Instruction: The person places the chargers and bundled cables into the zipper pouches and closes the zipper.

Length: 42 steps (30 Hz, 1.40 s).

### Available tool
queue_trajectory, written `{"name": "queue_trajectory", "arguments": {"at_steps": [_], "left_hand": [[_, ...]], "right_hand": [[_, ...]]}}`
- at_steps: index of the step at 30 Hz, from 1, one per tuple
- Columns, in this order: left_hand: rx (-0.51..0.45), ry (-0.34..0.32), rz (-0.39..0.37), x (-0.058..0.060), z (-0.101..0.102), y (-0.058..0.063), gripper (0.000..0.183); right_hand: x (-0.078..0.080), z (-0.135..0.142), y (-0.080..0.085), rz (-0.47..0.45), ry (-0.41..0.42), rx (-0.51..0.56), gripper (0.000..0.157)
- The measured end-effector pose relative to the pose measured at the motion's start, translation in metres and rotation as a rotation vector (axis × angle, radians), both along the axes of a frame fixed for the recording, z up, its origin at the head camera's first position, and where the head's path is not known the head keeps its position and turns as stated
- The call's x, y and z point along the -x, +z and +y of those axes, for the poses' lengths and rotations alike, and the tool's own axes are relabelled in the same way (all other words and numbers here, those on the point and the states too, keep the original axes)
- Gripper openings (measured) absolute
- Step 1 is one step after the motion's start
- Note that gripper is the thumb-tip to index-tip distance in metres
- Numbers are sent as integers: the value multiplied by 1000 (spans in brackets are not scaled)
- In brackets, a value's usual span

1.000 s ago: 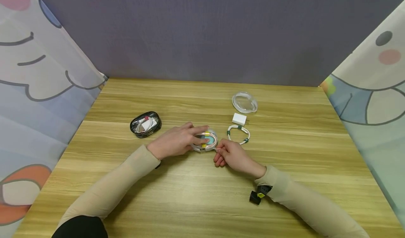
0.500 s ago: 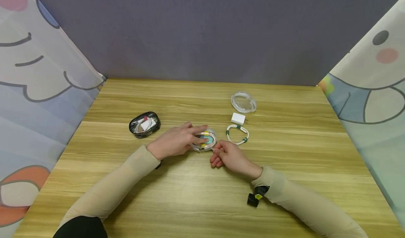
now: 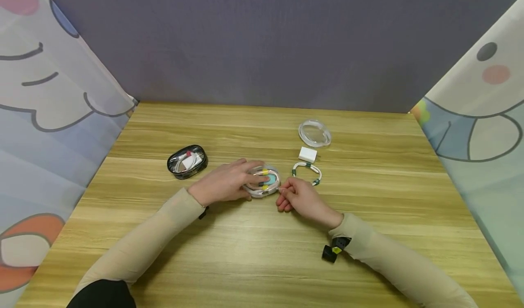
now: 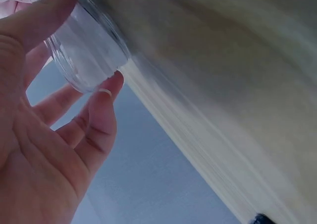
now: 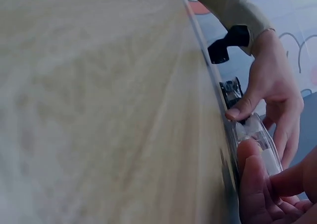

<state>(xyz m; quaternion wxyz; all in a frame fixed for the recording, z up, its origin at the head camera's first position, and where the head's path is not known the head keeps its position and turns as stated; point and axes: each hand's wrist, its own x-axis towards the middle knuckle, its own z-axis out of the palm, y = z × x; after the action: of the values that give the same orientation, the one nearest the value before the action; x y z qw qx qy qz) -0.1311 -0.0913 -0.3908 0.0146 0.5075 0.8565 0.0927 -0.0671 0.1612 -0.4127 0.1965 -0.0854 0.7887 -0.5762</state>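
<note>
A clear oval pouch (image 3: 262, 194) lies mid-table, with a coiled pale cable under yellow ties and a teal piece inside. Across its left end spreads my left hand (image 3: 225, 183), two fingers over the top and the thumb at the near side. In the left wrist view, that hand (image 4: 44, 154) grips the pouch (image 4: 86, 50) between thumb and fingers. At the right end, my right hand (image 3: 304, 201) pinches a small pull between thumb and forefinger; the fingertips mostly hide it. The right wrist view shows both hands at the pouch (image 5: 255, 127).
A black-rimmed clear pouch (image 3: 187, 161) holding a white plug and cable sits to the left. Beyond my right hand are a white cable loop with green ties (image 3: 306, 164), a white charger plug (image 3: 308, 154) and a round clear case (image 3: 314, 133). A purple-grey panel (image 3: 262, 44) stands behind the table.
My left fingers have drawn back slightly to the left, leaving more of the pouch's top showing. My right hand shifted a little left, then back right, still pinching at the pouch's end.
</note>
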Motion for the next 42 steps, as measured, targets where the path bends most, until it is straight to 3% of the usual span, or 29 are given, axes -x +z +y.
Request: {"name": "queue_trajectory", "arguments": {"at_steps": [8, 18, 27, 32, 37, 42], "left_hand": [[25, 51, 31, 5, -2, 0, 66], [46, 212, 12, 22, -9, -1, 69], [53, 286, -87, 42, -8, 3, 64], [64, 322, -127, 54, -7, 7, 61], [75, 372, -162, 64, -7, 9, 61], [57, 373, -185, 71, -9, 8, 62]], "right_hand": [[8, 11, 6, -14, -22, 45, 17], [16, 26, 13, -34, -5, 119, 19], [34, 43, 26, 129, -33, 44, 14], [50, 60, 30, 232, -119, -1, 16], [64, 76, 36, 256, -218, 1, 20], [77, 86, 42, 299, -269, -20, 23]]}}
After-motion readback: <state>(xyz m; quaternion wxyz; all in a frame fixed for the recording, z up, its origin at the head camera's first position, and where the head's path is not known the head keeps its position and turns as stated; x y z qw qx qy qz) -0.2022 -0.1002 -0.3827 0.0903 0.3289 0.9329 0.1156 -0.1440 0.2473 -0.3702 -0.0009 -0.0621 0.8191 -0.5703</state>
